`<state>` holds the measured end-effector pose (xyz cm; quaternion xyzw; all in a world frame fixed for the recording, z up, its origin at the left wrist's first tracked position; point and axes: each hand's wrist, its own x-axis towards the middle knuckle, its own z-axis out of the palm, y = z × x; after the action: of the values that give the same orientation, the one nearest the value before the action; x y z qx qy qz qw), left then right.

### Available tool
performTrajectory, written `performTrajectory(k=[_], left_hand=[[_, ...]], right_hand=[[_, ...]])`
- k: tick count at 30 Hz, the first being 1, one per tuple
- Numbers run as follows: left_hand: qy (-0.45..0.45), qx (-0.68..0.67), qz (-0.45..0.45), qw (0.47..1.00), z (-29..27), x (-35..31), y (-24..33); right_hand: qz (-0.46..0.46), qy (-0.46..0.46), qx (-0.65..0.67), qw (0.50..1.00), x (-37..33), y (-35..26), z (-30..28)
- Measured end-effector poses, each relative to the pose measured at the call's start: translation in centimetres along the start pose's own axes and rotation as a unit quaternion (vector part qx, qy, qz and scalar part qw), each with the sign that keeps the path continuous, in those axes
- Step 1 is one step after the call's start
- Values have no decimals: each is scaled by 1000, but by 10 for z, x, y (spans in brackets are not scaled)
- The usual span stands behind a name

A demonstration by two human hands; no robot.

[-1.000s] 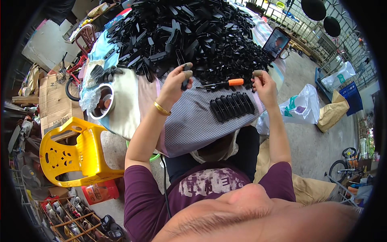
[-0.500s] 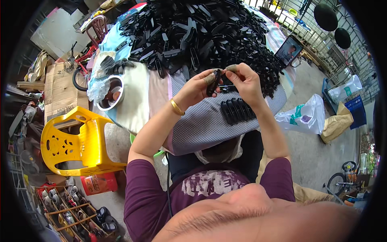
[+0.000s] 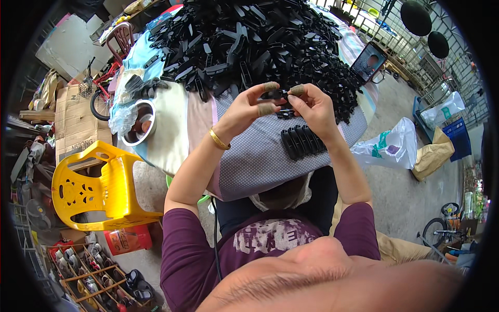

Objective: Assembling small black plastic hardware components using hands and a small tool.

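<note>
At the near edge of the pile, my right hand [image 3: 314,108] pinches a small dark plastic piece [image 3: 281,95] between thumb and forefinger. My left hand [image 3: 250,107] is beside it, thumb and forefinger spread apart around the piece's left end; whether they touch it I cannot tell. Tan finger covers wrap the left thumb and forefinger and a right fingertip. Behind both hands rises a big pile of black plastic parts [image 3: 244,47], many long and blade-like. A neat row of several matching black pieces [image 3: 302,142] lies on the cloth just below my right hand.
A dotted grey cloth [image 3: 249,166] covers the table's near side. A white bowl [image 3: 152,126] and crumpled plastic bag [image 3: 123,118] stand left, near black gloves [image 3: 143,87]. A propped phone [image 3: 370,62] is at the right. A yellow chair [image 3: 104,192] stands left; white bags [image 3: 390,146] lie right.
My left thumb and forefinger have opened away from the dark piece they were gripping. The piece now lies more level, at my right fingertips. The view has shifted slightly.
</note>
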<state>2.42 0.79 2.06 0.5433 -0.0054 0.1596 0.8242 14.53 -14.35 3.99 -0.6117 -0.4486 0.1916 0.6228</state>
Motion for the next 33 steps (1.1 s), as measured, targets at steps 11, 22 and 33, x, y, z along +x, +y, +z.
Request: performTrajectory(k=[11, 22, 33], left_hand=[[-47, 54, -89, 993, -3, -3, -6], [-35, 83, -59, 994, -1, -3, -11], [-7, 111, -50, 993, 10, -7, -16]], right_hand=[[-166, 81, -144, 972, -5, -10, 11], [-309, 75, -382, 868, -5, -6, 11], [-266, -9, -427, 864, -24, -12, 12]])
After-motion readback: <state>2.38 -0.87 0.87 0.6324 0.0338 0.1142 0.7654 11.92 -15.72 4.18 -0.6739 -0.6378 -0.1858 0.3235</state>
